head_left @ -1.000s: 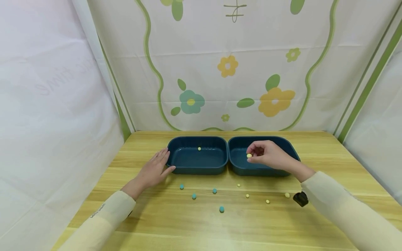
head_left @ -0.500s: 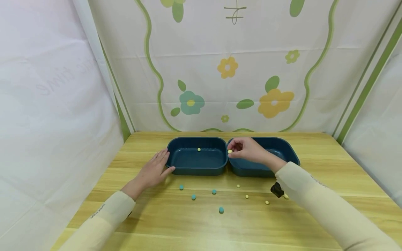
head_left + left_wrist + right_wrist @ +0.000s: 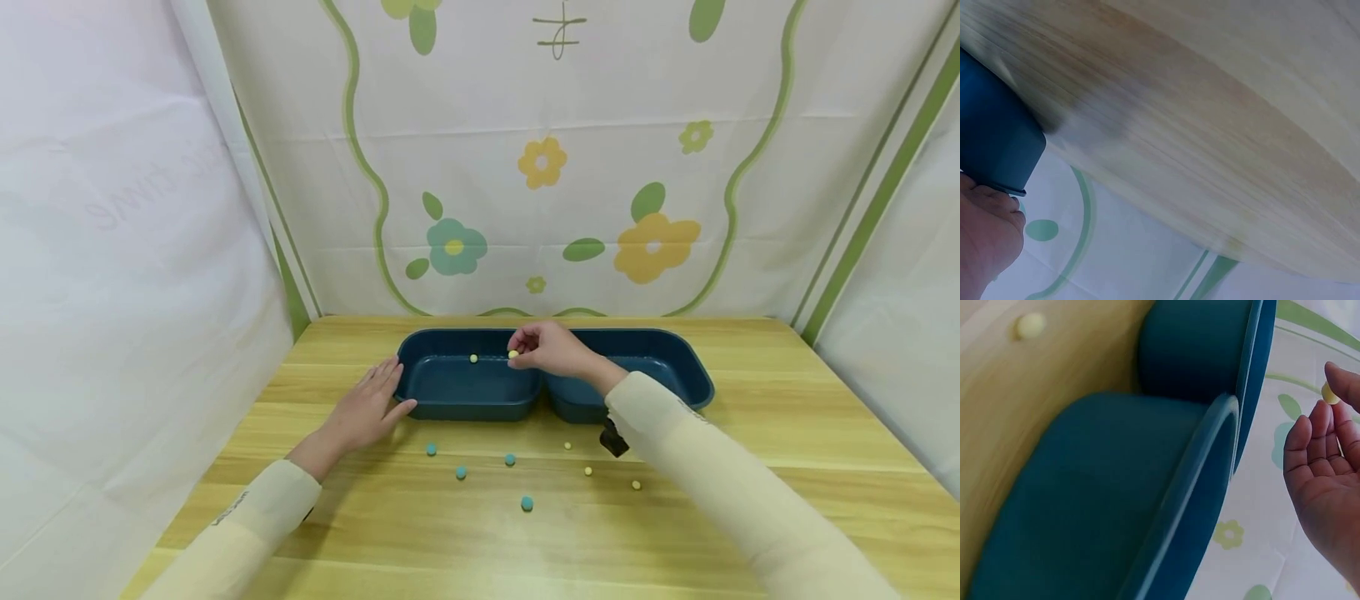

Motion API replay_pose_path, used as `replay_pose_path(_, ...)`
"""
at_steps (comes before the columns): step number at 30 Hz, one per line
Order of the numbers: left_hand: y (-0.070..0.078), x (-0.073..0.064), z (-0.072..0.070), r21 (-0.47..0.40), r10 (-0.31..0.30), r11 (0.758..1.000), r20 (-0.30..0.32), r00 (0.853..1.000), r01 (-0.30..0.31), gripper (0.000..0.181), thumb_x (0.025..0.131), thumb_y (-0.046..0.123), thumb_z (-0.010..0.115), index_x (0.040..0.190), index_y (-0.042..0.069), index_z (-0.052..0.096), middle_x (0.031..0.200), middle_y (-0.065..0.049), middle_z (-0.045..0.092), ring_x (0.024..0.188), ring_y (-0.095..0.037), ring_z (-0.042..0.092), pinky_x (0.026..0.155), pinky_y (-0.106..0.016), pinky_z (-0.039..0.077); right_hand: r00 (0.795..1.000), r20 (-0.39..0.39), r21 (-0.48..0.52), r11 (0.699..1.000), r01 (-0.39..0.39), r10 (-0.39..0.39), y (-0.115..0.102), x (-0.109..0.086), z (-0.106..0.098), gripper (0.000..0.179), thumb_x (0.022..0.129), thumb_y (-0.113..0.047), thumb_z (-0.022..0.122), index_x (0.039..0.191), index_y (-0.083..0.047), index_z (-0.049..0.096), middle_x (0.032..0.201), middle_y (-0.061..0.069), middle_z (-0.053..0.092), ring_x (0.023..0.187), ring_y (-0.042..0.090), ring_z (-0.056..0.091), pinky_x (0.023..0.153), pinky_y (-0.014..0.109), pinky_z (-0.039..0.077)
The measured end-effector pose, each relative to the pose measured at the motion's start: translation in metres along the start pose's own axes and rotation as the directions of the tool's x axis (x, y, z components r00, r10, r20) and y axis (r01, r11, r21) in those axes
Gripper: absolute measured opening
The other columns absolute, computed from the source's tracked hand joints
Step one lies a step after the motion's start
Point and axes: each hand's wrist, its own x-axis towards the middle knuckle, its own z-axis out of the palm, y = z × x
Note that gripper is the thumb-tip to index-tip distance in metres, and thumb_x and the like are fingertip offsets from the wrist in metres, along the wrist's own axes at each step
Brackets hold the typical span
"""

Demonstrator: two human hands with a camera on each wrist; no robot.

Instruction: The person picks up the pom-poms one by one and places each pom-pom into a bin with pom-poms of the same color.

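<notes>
My right hand [image 3: 553, 348] pinches a small yellow ball [image 3: 513, 355] between thumb and fingertips, above the right end of the left blue tray [image 3: 472, 411]. In the right wrist view the ball [image 3: 1330, 394] shows at the thumb tip, with the other fingers loosely bent. My left hand [image 3: 366, 407] rests on that tray's left end, fingers fairly straight along the rim; in the left wrist view the hand [image 3: 988, 234] is at the tray's edge [image 3: 1013, 190]. Another yellow ball [image 3: 473, 358] lies inside this tray. The right blue tray [image 3: 678, 392] stands right beside it, partly hidden by my right arm.
Several blue-green balls, one of them a blue-green ball [image 3: 527, 503], are scattered on the wooden table [image 3: 420, 550] before the left tray. More yellow balls, such as a yellow ball [image 3: 636, 485], lie before the right tray. A flowered cloth [image 3: 555, 225] hangs behind.
My right hand has moved left with the pinched yellow ball, from over the right tray to over the left one. The left hand stays at the left tray's end.
</notes>
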Motion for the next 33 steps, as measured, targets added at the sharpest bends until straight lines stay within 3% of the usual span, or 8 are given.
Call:
replay_pose_path(15, 0.000, -0.001, 0.002, -0.003, -0.001, 1.000, -0.010, 1.000, 0.001, 0.076, 0.102, 0.047, 0.043, 0.149, -0.010, 0.025, 0.157, -0.024, 0.018, 0.145, -0.034, 0.017, 0.116, -0.047, 0.015, 0.999, 0.000, -0.043, 0.998, -0.034, 0.034, -0.004, 0.024, 0.043, 0.012, 0.086, -0.013, 0.076, 0.094, -0.010, 0.068, 0.088, 0.002, 0.063, 0.080, 0.018, 0.059, 0.071, 0.031, 0.051)
replay_pose_path(23, 0.000, -0.001, 0.001, -0.006, -0.001, 1.000, -0.009, 1.000, 0.001, 0.075, 0.103, 0.046, 0.043, 0.149, -0.010, 0.024, 0.157, -0.024, 0.018, 0.145, -0.035, 0.017, 0.116, -0.047, 0.014, 0.998, -0.034, -0.060, 0.997, -0.054, 0.052, -0.007, 0.030, 0.055, 0.012, 0.084, -0.012, 0.077, 0.092, -0.009, 0.068, 0.086, 0.001, 0.062, 0.078, 0.017, 0.058, 0.071, 0.031, 0.050)
replay_pose_path(33, -0.001, -0.001, 0.002, -0.002, 0.005, 1.000, -0.015, 1.000, -0.005, 0.077, 0.102, 0.050, 0.041, 0.149, -0.010, 0.024, 0.157, -0.024, 0.018, 0.145, -0.035, 0.017, 0.116, -0.048, 0.014, 0.998, -0.024, -0.092, 0.994, -0.059, 0.057, -0.006, 0.029, 0.063, 0.014, 0.084, -0.013, 0.078, 0.091, -0.010, 0.067, 0.084, 0.001, 0.061, 0.076, 0.017, 0.056, 0.070, 0.031, 0.049)
